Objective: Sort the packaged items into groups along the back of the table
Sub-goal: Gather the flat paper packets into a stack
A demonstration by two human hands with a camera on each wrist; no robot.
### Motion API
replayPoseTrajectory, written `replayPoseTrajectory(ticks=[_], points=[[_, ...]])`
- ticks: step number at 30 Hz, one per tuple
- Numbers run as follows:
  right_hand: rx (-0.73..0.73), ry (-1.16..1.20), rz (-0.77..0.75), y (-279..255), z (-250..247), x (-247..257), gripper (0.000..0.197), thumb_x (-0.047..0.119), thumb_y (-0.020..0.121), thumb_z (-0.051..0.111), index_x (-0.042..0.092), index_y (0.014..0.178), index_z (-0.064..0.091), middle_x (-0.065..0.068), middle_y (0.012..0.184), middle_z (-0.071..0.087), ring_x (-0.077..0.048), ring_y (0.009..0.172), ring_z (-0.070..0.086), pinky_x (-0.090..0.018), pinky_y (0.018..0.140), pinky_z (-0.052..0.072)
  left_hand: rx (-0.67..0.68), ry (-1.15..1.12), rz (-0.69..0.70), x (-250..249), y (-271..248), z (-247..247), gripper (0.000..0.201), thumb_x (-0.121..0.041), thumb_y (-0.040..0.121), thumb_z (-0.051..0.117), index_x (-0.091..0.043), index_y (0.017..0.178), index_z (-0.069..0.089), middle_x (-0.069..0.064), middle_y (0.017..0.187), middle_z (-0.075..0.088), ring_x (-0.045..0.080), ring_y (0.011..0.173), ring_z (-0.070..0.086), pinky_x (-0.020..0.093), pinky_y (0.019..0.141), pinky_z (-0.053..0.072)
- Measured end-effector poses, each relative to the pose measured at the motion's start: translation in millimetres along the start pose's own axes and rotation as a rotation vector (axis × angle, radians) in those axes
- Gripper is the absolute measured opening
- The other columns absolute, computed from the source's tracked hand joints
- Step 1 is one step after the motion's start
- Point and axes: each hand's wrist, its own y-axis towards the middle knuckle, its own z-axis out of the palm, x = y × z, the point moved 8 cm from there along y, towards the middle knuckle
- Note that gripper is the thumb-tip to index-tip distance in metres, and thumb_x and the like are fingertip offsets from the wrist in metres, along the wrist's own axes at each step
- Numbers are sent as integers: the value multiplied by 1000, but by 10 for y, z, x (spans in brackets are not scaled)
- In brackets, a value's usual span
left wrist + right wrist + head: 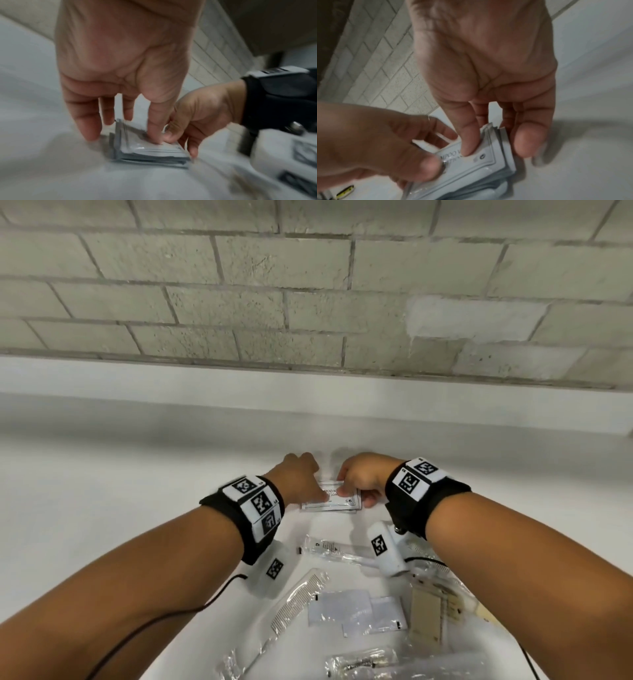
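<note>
A stack of white sachets (337, 501) with printed text lies on the white table (137, 474) near its back. My left hand (308, 484) holds the stack's left end, thumb pressed on top and fingers down along the far edge. My right hand (359, 477) holds the right end. In the right wrist view its index finger lies on the top sachet (479, 162) and its thumb sits against the right edge. The left wrist view shows the stack (150, 152) between both hands, blurred.
Nearer to me lie more packets: a wrapped toothbrush (329, 547), a wrapped comb (298, 601), flat white sachets in clear film (356, 611), a beige item in a bag (426, 614) and a crumpled clear packet (363, 662). A brick wall (308, 285) rises behind the table.
</note>
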Motion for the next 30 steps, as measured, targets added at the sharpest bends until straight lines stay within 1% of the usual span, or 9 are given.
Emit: replayPoseTrajectory(ticks=[3,6,11,14,16,18,23,27,30], points=[[-36,-35,-8,0,-15,6,33,15,85,67,0,114,58,-19,87,60,-29,70,52,-36,62,43,-1,75,198,-105,-91,48,81,-33,69,81,-25,138,38,4,134,41,25,115,54,34,96,46],[-138,34,-34,-72,-93,-6,25,16,78,73,5,96,60,-9,79,63,-25,62,59,-27,55,48,-17,211,325,-188,-158,124,65,-26,78,71,-24,137,44,4,127,51,25,115,54,37,96,45],[-185,277,34,-89,-97,-216,27,9,79,74,-1,97,57,-19,76,57,-27,59,51,-35,57,44,-101,248,309,-174,-148,81,52,-23,90,54,-20,140,40,6,132,53,25,122,50,33,101,41],[-171,312,45,-105,-58,-263,21,11,85,67,-1,100,58,-21,85,61,-28,61,55,-40,64,54,-112,178,318,-221,-158,52,40,-22,92,53,-16,128,37,9,123,60,27,105,58,32,84,45],[-199,304,45,-80,-68,-269,25,14,85,67,-2,103,61,-20,84,64,-30,68,59,-46,77,56,-70,159,324,-230,-173,69,38,-29,89,58,-16,119,38,6,117,59,26,99,57,32,80,44],[-221,317,47,-47,-82,-276,27,16,82,69,-2,102,63,-18,80,63,-29,68,59,-48,80,55,0,198,342,-241,-193,113,54,-37,78,73,-18,116,41,1,115,54,23,100,54,34,83,46],[-270,341,76,-51,-128,-275,18,13,85,66,-4,90,62,-19,77,64,-29,63,61,-39,65,55,-35,299,375,-273,-159,93,50,-30,71,76,-18,108,45,4,111,55,24,99,55,37,83,49],[-175,321,139,-52,-36,-311,16,8,91,54,-3,81,59,-20,76,65,-31,69,63,-36,61,53,-34,310,398,-279,-137,100,49,-33,71,76,-19,107,46,2,106,54,22,95,53,32,76,46],[-242,126,41,-138,-149,-222,15,15,89,56,2,89,63,-14,78,64,-28,71,61,-31,58,48,-37,297,405,-268,-118,104,45,-33,71,76,-21,104,48,0,105,54,21,95,53,32,75,44]])
